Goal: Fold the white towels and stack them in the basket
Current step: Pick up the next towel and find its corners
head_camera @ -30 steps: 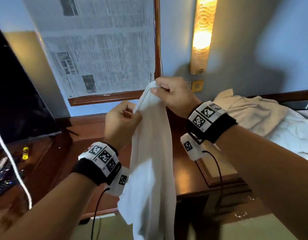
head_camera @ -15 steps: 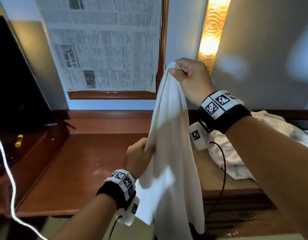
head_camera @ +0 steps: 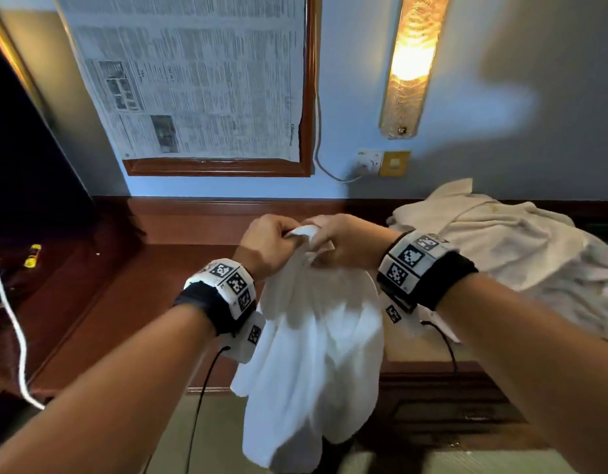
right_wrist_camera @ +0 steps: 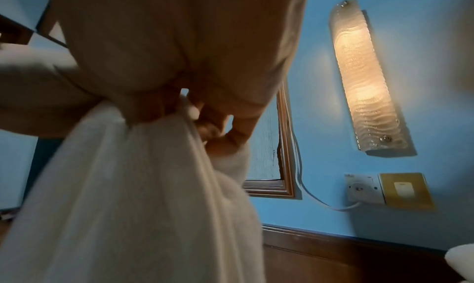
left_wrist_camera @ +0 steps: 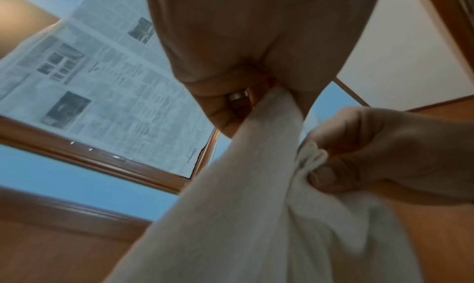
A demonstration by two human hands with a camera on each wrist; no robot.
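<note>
A white towel hangs in folds in front of me, over the edge of a wooden desk. My left hand and right hand meet at its top edge, and each grips the bunched cloth. The left wrist view shows the towel running up into my left hand, with my right hand pinching a corner beside it. From the right wrist, the towel drops from my curled right hand. No basket is in view.
A heap of cream and white towels lies on the desk at the right. A newspaper-covered frame, a lit wall lamp and a socket with a cable are on the wall. A white cord hangs at the left.
My right hand has come down from high up, and my left hand has risen to meet it at the towel's top. The towel now hangs doubled and shorter.
</note>
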